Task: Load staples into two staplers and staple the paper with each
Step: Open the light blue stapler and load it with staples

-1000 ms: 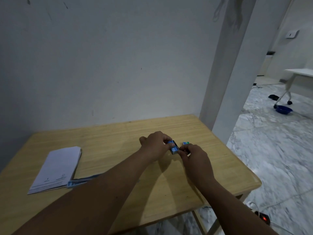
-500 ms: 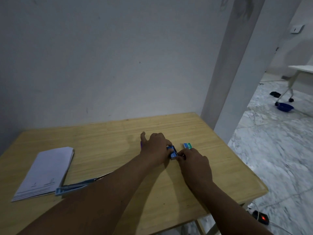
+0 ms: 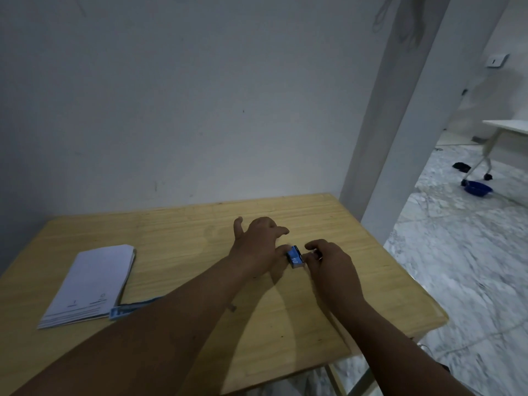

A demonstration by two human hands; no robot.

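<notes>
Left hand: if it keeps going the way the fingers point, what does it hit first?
The left hand points away and right across the wooden table. Its lower fingers already touch the small blue staple box; the upper fingers look clear over bare tabletop toward the far right corner, then the white pillar. Depth is uncertain.

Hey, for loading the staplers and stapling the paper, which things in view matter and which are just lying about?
For the job:
small blue staple box, between both hands
paper stack
blue item partly hidden beside the paper, perhaps a stapler

Lying about:
blue basin on the floor
white table in the next room
dark item on the floor
</notes>
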